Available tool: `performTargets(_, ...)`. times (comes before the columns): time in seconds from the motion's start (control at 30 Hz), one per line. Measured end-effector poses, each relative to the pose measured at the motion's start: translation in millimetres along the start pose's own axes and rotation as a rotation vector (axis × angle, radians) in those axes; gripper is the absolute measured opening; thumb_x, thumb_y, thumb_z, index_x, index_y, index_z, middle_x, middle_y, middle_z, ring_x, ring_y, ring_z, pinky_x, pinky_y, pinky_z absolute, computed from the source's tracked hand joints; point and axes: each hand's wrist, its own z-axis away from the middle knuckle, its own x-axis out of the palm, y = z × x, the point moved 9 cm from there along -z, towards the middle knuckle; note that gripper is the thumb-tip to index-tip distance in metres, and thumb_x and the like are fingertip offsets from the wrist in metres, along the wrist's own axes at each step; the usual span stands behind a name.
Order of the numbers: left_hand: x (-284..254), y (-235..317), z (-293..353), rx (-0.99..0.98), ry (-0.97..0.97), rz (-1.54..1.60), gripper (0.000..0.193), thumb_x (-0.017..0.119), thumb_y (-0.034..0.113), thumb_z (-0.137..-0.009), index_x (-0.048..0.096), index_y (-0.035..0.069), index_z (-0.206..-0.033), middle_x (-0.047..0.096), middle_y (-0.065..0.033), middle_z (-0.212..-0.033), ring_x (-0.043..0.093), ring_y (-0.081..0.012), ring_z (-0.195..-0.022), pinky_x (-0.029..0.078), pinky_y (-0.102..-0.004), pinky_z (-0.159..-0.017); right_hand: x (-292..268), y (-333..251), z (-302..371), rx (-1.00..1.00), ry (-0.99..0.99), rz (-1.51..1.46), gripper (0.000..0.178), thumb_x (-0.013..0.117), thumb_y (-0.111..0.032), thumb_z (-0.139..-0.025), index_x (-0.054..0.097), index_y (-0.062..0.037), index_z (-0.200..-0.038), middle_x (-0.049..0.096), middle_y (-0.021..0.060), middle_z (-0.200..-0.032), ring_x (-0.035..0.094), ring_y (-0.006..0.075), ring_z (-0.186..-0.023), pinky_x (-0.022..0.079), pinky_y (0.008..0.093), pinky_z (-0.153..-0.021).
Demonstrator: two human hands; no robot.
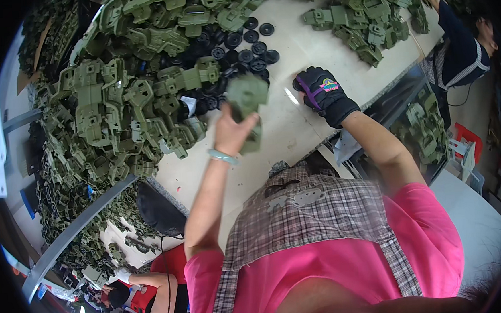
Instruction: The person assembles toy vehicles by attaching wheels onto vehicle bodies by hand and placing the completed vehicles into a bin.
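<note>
My left hand [230,129], bare and with a pale bangle at the wrist, grips a green plastic toy vehicle body [248,96]. The part is smeared by motion and hangs over the table beside the black toy wheels [246,56]. My right hand [322,92] wears a black and purple glove and rests low over the tabletop, right of the wheels. Its fingers are curled in, and a dark round edge that looks like a black wheel [297,85] shows at its left side. The glove hides most of that piece.
Heaps of green vehicle bodies [95,103] cover the table's left and far side. Another pile [368,20] lies far right. A metal rail [83,235] crosses at left. Co-workers sit at lower left and far right [465,57]. A bin of green parts [423,126] stands at right.
</note>
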Motion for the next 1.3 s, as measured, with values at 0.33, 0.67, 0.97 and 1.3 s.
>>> performTargets(0.33, 147.3, -114.6, 22.5, -0.221, -0.291, 0.262, 0.037, 0.074, 0.019, -0.091, 0.072, 0.0, -0.123, 0.078, -0.0116, -0.107, 0.073, -0.0185, -0.096, 0.056, -0.0336, -0.09, 7.4, 6.2, 41.2, 0.016, 0.1, -0.411, 0.04, 0.077, -0.021, -0.082, 0.065, -0.0016, -0.115, 0.067, 0.0222, -0.109, 0.063, 0.044, -0.108, 0.051, 0.0493, -0.094)
performTargets(0.67, 161.9, -40.8, 58.7, 0.024, -0.103, -0.092, 0.088, 0.087, 0.024, -0.073, 0.042, 0.012, -0.148, 0.057, -0.022, -0.135, 0.049, -0.0432, -0.132, 0.041, -0.0497, -0.115, 81.6, 27.0, 85.8, 0.421, 0.15, -1.157, 0.038, 0.08, -0.015, -0.086, 0.067, -0.0021, -0.119, 0.067, 0.0105, -0.099, 0.063, 0.0231, -0.089, 0.053, 0.0373, -0.082)
performTargets(0.97, 134.6, -14.0, 51.5, 0.307, -0.089, -0.619, 0.071, 0.079, 0.014, -0.075, 0.055, 0.018, -0.142, 0.056, -0.0125, -0.131, 0.052, -0.0315, -0.122, 0.044, -0.0492, -0.099, 5.1, 24.3, 95.3, 0.274, 0.205, -0.782, 0.051, 0.082, -0.011, -0.077, 0.063, -0.0028, -0.125, 0.066, 0.0155, -0.104, 0.067, 0.0308, -0.092, 0.056, 0.0406, -0.084)
performTargets(1.3, 111.7, -32.8, 51.0, 0.125, -0.009, -0.649, 0.07, 0.08, 0.016, -0.078, 0.055, 0.019, -0.144, 0.06, -0.0083, -0.134, 0.049, -0.031, -0.133, 0.041, -0.0517, -0.11, -25.3, -41.1, 72.7, -0.24, 0.056, -0.393, 0.05, 0.079, -0.014, -0.082, 0.063, -0.0053, -0.129, 0.066, 0.0166, -0.108, 0.064, 0.0383, -0.101, 0.053, 0.0459, -0.091)
